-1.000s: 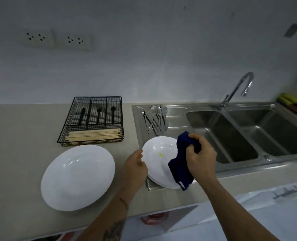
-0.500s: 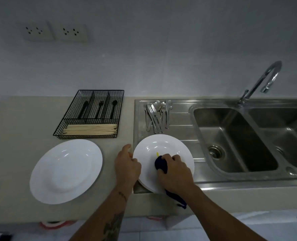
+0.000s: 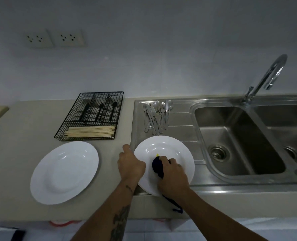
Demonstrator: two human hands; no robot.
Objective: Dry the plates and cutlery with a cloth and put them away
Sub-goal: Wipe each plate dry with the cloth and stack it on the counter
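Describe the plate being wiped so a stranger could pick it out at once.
Start at the steel sink and move left onto its ribbed drainboard. The plate being wiped lies at the near end, below the loose silver cutlery. Unlike the bare plate on the counter, it has a dark cloth pressed on it and a small yellow speck.

Both forearms are stretched forward and inward. The left hand (image 3: 131, 165) is curled round a plate's (image 3: 165, 148) left rim — thumb raised. The right hand (image 3: 173, 176) is closed over a dark cloth (image 3: 157, 166) — knuckles up.
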